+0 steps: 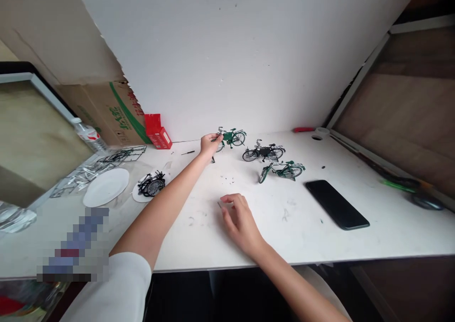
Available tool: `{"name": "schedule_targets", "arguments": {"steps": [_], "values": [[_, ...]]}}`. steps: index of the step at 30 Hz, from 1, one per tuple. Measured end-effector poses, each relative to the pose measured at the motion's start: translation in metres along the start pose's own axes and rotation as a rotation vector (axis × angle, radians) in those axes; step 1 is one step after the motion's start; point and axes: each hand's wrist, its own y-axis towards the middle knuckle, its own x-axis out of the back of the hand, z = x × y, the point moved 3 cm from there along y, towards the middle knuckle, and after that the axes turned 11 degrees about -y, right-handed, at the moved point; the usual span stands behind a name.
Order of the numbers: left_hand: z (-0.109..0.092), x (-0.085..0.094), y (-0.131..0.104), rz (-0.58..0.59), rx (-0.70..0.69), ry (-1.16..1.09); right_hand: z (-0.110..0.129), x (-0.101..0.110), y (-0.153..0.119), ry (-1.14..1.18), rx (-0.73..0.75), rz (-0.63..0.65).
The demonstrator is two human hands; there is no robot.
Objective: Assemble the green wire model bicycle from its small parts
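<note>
My left hand (210, 144) reaches to the back of the white table and pinches the front of a green model bicycle (232, 137). Part of its front wheel is hidden by the fingers. My right hand (240, 220) rests near the table's front, fingers curled with a gap between thumb and forefinger; a tiny grey piece (219, 204) shows at the fingertips. A black model bicycle (265, 152) and another green model bicycle (282, 170) stand upright to the right of the held one.
At left are a white plate (105, 188), black bicycle parts (152, 184), plastic part frames (122, 156), a bottle (88, 134) and a red box (158, 132). A black phone (337, 204) lies at right. A white board (227, 61) stands behind.
</note>
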Motion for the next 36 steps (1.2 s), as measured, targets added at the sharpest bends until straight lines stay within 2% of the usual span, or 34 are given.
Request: {"name": "schedule_targets", "arguments": {"steps": [7, 10, 13, 20, 24, 32, 34, 36], "values": [[0.046, -0.056, 0.050, 0.049, 0.040, -0.022, 0.004, 0.002, 0.000, 0.005, -0.047, 0.063], [0.062, -0.069, 0.062, 0.070, 0.051, -0.017, 0.006, 0.003, 0.000, 0.003, -0.056, 0.102], [0.074, -0.070, 0.070, 0.090, 0.053, -0.009, 0.009, 0.004, 0.001, -0.004, -0.071, 0.139], [0.092, -0.055, 0.076, 0.125, 0.074, -0.009, 0.011, 0.005, 0.001, -0.002, -0.105, 0.196], [0.093, -0.040, 0.078, 0.124, 0.051, 0.001, 0.009, 0.005, 0.001, -0.008, -0.118, 0.210], [0.068, 0.003, 0.075, 0.042, 0.015, -0.042, 0.010, 0.007, 0.001, -0.162, -0.057, 0.104], [0.058, 0.014, 0.069, 0.029, -0.001, -0.049, 0.012, 0.010, 0.011, -0.285, -0.001, 0.060], [0.046, 0.026, 0.061, 0.013, -0.018, -0.051, 0.014, 0.015, 0.034, -0.487, 0.065, 0.030]]}}
